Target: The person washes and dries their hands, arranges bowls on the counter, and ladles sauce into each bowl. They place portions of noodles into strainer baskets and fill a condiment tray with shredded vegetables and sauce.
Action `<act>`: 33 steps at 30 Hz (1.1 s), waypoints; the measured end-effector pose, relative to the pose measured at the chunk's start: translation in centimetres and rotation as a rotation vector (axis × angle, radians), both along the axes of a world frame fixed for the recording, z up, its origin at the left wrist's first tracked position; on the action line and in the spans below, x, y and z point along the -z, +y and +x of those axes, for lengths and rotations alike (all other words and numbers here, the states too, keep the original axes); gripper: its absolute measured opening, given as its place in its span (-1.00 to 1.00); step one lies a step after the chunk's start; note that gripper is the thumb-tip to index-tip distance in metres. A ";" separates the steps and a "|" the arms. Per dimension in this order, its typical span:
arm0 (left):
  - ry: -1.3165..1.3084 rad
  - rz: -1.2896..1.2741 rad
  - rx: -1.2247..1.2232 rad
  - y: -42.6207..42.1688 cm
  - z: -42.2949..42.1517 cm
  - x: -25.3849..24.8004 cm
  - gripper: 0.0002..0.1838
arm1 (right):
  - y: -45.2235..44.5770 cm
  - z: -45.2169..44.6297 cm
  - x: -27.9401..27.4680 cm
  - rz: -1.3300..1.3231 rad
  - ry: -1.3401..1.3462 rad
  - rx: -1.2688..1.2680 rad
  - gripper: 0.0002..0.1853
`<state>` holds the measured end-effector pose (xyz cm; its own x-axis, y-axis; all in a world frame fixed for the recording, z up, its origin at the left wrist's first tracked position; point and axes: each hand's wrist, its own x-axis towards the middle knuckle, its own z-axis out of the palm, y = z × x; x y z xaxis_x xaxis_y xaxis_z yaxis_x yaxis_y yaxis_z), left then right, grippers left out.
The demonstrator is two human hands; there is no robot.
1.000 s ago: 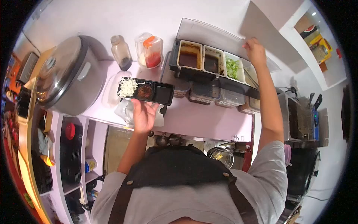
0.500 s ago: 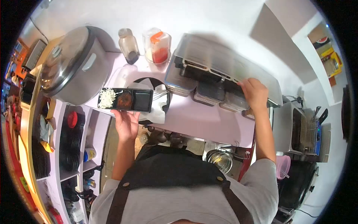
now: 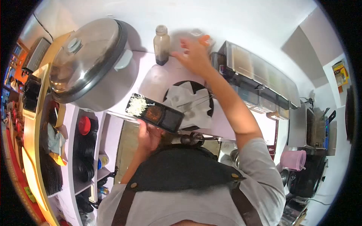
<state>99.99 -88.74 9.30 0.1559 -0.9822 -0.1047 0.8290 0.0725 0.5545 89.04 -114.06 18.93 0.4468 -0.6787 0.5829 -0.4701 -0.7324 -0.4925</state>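
Note:
My left hand (image 3: pixel 149 136) grips a black three-compartment sauce dish (image 3: pixel 171 119) from below, tilted down to the right. White shreds (image 3: pixel 136 105) fill its left compartment, a reddish-brown sauce or seasoning (image 3: pixel 154 113) lies in the middle one, and the right one shows bare black. My right hand (image 3: pixel 193 56) is stretched toward the wall with its fingers apart, holding nothing. Just left of its fingertips stands a clear bottle (image 3: pixel 161 47) with dark contents at the bottom. Behind the hand, a container with an orange lid (image 3: pixel 204 40) is partly hidden.
A large lidded rice cooker (image 3: pixel 94 64) stands on the left. A round black tray lined with white paper (image 3: pixel 184 103) sits on the counter beyond the dish. Clear-lidded topping boxes (image 3: pixel 260 73) line the right side. Shelves with stacked black dishes (image 3: pixel 86 169) are at lower left.
My right hand has let go of the lid on the boxes, which is now down, and moved left toward the bottle. The view has shifted; the dish now tilts more.

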 end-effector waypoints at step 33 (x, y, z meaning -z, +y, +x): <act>0.126 0.312 0.483 -1.1 -25.7 6.9 -0.60 | 36.4 -34.9 -7.3 0.053 -0.309 0.954 -0.17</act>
